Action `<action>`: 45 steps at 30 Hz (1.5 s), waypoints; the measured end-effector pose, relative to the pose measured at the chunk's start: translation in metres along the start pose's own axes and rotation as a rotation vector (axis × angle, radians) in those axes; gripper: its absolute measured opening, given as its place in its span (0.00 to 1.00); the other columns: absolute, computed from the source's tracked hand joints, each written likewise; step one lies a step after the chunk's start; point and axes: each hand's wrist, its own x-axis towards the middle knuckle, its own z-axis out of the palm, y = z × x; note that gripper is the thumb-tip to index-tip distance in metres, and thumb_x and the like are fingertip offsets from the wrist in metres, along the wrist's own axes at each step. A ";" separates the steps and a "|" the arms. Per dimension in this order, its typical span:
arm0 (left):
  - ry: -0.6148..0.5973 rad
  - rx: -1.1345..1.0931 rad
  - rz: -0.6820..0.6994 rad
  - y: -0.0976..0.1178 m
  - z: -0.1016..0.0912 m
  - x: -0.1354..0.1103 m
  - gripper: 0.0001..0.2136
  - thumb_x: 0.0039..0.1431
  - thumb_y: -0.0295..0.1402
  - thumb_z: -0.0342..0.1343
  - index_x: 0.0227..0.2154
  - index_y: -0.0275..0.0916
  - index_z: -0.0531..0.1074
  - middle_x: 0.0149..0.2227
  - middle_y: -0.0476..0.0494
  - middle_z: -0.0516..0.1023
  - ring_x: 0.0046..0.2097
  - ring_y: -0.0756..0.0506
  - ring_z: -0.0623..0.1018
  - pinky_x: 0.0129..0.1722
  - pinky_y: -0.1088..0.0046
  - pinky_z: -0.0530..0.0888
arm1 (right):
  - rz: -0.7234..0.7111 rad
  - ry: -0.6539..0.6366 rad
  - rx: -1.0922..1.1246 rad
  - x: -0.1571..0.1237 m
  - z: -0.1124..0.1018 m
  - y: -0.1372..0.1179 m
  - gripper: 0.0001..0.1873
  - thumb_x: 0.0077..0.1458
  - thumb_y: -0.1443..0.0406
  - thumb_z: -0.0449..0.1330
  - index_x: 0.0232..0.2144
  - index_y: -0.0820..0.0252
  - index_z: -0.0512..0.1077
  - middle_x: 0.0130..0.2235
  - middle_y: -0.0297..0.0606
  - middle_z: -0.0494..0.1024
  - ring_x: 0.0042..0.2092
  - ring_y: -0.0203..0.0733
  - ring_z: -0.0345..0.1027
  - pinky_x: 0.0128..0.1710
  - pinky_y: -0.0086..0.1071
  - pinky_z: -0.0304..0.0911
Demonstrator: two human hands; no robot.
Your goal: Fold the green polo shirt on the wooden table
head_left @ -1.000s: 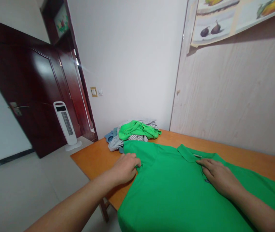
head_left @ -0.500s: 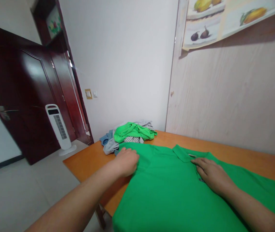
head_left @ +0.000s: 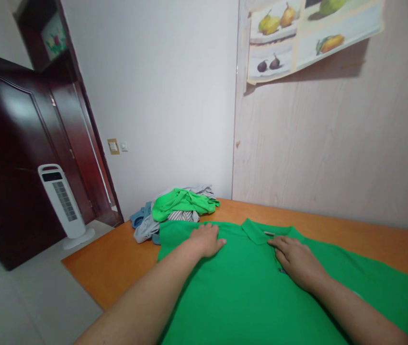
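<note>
A bright green polo shirt (head_left: 247, 292) lies spread flat on the orange wooden table (head_left: 118, 261), its collar towards the wall. My left hand (head_left: 207, 239) rests palm down on the shirt's shoulder, left of the collar, fingers stretched flat. Just below the collar, my right hand (head_left: 295, 258) lies flat on the button placket with its fingers extended. Neither hand grips anything.
A pile of clothes (head_left: 175, 208), green, grey and blue, sits at the table's far left corner. A pale wood panel (head_left: 333, 143) with a fruit poster (head_left: 308, 33) backs the table. A white tower fan (head_left: 63, 206) stands by the dark door (head_left: 17, 158).
My left hand slid right across the shirt from its sleeve edge to the shoulder near the collar and flattened. The right hand stayed on the placket. The view swung to the right.
</note>
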 end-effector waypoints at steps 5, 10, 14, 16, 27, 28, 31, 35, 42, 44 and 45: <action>0.084 0.025 -0.008 0.009 -0.010 0.025 0.16 0.64 0.40 0.47 0.42 0.36 0.75 0.46 0.31 0.77 0.50 0.34 0.75 0.48 0.58 0.70 | 0.019 -0.009 0.009 0.000 -0.003 -0.004 0.22 0.61 0.60 0.47 0.53 0.51 0.72 0.57 0.40 0.72 0.56 0.50 0.63 0.55 0.44 0.56; 0.048 -0.024 0.206 0.044 0.006 0.037 0.12 0.62 0.41 0.50 0.41 0.47 0.77 0.46 0.46 0.78 0.49 0.43 0.75 0.49 0.71 0.70 | 0.023 0.003 0.022 -0.002 -0.006 -0.010 0.22 0.62 0.61 0.47 0.53 0.51 0.72 0.56 0.40 0.72 0.55 0.49 0.63 0.54 0.43 0.56; 0.054 -0.006 0.107 0.047 0.012 0.048 0.16 0.60 0.43 0.52 0.44 0.41 0.77 0.49 0.36 0.76 0.53 0.35 0.73 0.51 0.60 0.70 | 0.030 0.015 0.026 -0.003 -0.008 -0.013 0.22 0.63 0.61 0.46 0.54 0.50 0.72 0.55 0.39 0.73 0.55 0.48 0.63 0.54 0.42 0.56; 0.070 0.002 0.004 0.044 0.010 0.056 0.17 0.60 0.42 0.53 0.45 0.37 0.76 0.49 0.30 0.75 0.54 0.32 0.72 0.50 0.56 0.70 | 0.035 0.016 0.026 -0.003 -0.008 -0.013 0.21 0.63 0.61 0.46 0.53 0.50 0.72 0.55 0.39 0.73 0.55 0.48 0.64 0.53 0.41 0.56; 0.106 -0.231 -0.059 0.063 0.032 0.071 0.11 0.59 0.31 0.50 0.37 0.40 0.79 0.40 0.40 0.81 0.42 0.42 0.78 0.39 0.71 0.71 | 0.040 0.019 0.034 -0.004 -0.013 -0.018 0.21 0.63 0.62 0.46 0.53 0.51 0.72 0.54 0.40 0.73 0.54 0.48 0.63 0.53 0.40 0.56; 0.106 -0.263 -0.060 0.062 0.034 0.071 0.11 0.59 0.32 0.50 0.36 0.40 0.79 0.39 0.41 0.81 0.42 0.43 0.78 0.38 0.71 0.71 | 0.041 0.019 0.033 -0.004 -0.013 -0.018 0.21 0.63 0.61 0.47 0.53 0.51 0.72 0.54 0.40 0.73 0.54 0.48 0.63 0.53 0.40 0.56; 0.094 -0.359 -0.054 0.058 0.038 0.072 0.10 0.60 0.33 0.51 0.36 0.43 0.79 0.38 0.46 0.81 0.41 0.44 0.78 0.37 0.72 0.70 | 0.048 0.010 0.035 -0.004 -0.013 -0.017 0.21 0.63 0.61 0.46 0.53 0.51 0.73 0.54 0.39 0.73 0.54 0.48 0.63 0.54 0.41 0.56; 0.096 -0.449 -0.067 0.057 0.039 0.074 0.09 0.61 0.34 0.51 0.37 0.45 0.77 0.38 0.52 0.81 0.40 0.47 0.77 0.38 0.74 0.70 | 0.047 -0.004 0.047 -0.003 -0.012 -0.016 0.20 0.63 0.61 0.47 0.52 0.50 0.73 0.55 0.39 0.73 0.54 0.48 0.63 0.55 0.42 0.55; 0.108 -0.503 -0.090 0.056 0.038 0.076 0.06 0.57 0.29 0.52 0.34 0.43 0.74 0.37 0.50 0.80 0.39 0.47 0.76 0.36 0.74 0.69 | 0.128 0.041 0.074 -0.004 -0.012 -0.017 0.21 0.62 0.62 0.48 0.55 0.58 0.67 0.53 0.44 0.73 0.54 0.48 0.64 0.54 0.40 0.55; 0.105 -0.510 -0.092 0.055 0.039 0.077 0.06 0.57 0.29 0.52 0.33 0.43 0.74 0.37 0.50 0.80 0.38 0.46 0.76 0.36 0.74 0.69 | 0.144 0.041 0.081 -0.005 -0.012 -0.016 0.21 0.61 0.62 0.48 0.55 0.58 0.66 0.54 0.43 0.73 0.54 0.48 0.64 0.54 0.39 0.55; 0.105 -0.512 -0.096 0.055 0.039 0.078 0.06 0.56 0.29 0.52 0.33 0.42 0.74 0.37 0.50 0.80 0.38 0.46 0.76 0.35 0.74 0.68 | 0.148 0.040 0.083 -0.005 -0.012 -0.016 0.22 0.61 0.62 0.49 0.56 0.58 0.65 0.54 0.43 0.73 0.55 0.48 0.64 0.54 0.39 0.55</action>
